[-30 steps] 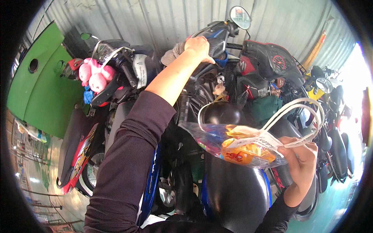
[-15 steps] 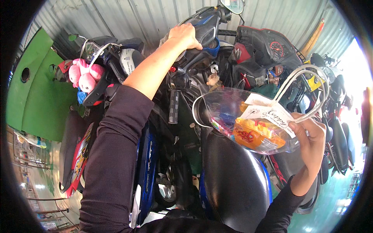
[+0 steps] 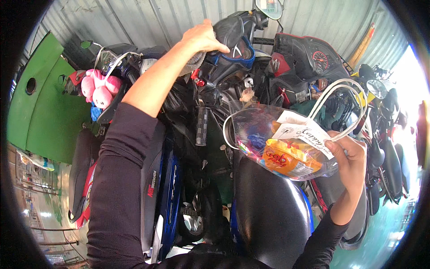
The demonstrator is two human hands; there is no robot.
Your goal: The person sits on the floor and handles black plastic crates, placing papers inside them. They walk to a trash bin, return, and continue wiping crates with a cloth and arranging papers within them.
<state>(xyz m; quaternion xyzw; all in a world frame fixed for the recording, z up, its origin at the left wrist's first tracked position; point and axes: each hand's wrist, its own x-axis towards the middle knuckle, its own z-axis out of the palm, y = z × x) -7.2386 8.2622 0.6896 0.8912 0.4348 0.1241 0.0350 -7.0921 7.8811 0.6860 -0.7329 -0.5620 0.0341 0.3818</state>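
Note:
My left hand (image 3: 201,38) reaches to the front of a motorbike, beside its blue-rimmed dashboard (image 3: 242,51). Bunched under the palm is a grey cloth (image 3: 193,65), which the hand grips; most of its fingers are hidden, while the thumb points right. At the right, my right hand (image 3: 350,154) pinches the edge of a clear plastic bag (image 3: 255,119) with white loop handles. Inside it an orange snack packet (image 3: 289,157), a white printed card (image 3: 304,134) and some blue and pink wrappers show through. The bag hangs over the black motorbike seat (image 3: 268,210).
Other motorbikes stand close on both sides, one with a pink plush toy (image 3: 101,87) hanging at its front. A round mirror (image 3: 270,8) juts up at the top. Behind runs a corrugated metal wall (image 3: 313,18); a green panel (image 3: 45,103) stands at the left.
My left hand has slid left, off the dashboard's dark top, and the grey cloth shows more below it. My right hand and the bag have shifted slightly left.

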